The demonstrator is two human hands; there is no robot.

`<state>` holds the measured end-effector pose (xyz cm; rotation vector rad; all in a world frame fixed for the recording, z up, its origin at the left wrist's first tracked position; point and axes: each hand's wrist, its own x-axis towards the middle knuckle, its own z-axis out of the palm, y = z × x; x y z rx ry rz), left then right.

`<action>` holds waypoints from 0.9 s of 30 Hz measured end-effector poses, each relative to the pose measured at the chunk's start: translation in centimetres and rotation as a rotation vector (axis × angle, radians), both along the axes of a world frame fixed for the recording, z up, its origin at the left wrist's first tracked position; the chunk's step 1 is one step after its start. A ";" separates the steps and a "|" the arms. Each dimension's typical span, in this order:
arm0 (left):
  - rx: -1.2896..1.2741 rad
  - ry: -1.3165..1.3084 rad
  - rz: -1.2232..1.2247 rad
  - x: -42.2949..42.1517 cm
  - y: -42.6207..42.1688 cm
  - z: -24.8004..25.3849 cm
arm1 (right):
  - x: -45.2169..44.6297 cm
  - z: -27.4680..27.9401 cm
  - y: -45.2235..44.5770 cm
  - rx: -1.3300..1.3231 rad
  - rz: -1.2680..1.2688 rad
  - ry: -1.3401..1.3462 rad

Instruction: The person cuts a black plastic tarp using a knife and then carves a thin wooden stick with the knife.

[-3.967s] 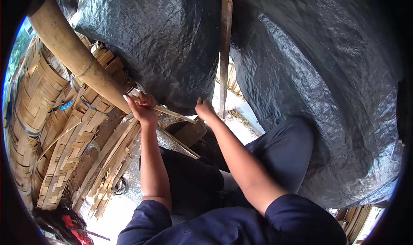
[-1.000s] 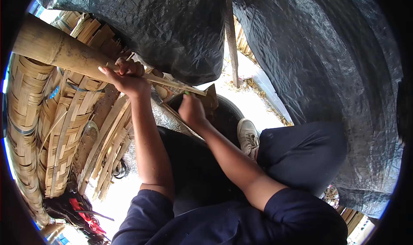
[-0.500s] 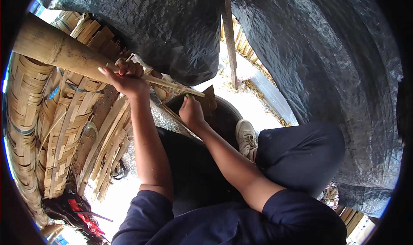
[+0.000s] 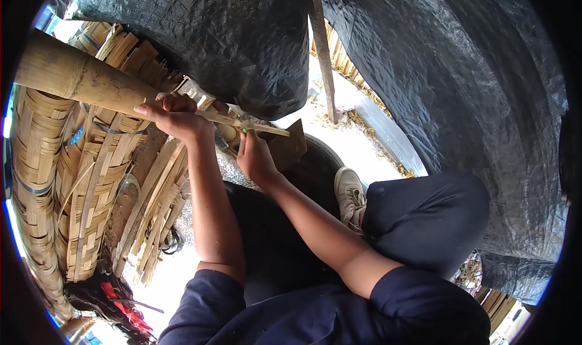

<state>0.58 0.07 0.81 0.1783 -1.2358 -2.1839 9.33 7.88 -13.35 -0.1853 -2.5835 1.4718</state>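
Bamboo strip (image 4: 267,128) clenched in left hand (image 4: 183,122) by pole (image 4: 82,78), angled rightward; met by right hand (image 4: 257,160) (grip or touch, cannot be told). Fingers could be splintered, should the strip slip.

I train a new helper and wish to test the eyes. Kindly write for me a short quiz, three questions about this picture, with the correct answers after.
1. What does the left hand grip?
a) the red cloth
b) the thin strip
c) the shoelaces

2. True or false: the thick bamboo pole comes in from the left side of the picture.

3. Which hand is nearer to the pale shoe?

Key: 1 b; 2 true; 3 the right hand.
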 end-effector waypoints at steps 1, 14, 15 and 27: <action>-0.028 -0.022 0.041 0.1 0.2 0.2 | -0.2 0.4 -0.1 -0.070 0.000 -0.002; 0.017 0.120 -0.233 0.3 -1.7 -0.9 | -1.0 -4.2 3.0 -0.029 0.029 -0.016; 0.027 0.101 -0.315 0.5 -1.2 -0.3 | -1.1 -4.2 3.3 -0.036 0.031 0.015; 0.038 0.318 -0.843 0.7 -0.2 0.6 | -0.7 2.5 3.1 0.090 0.170 -0.209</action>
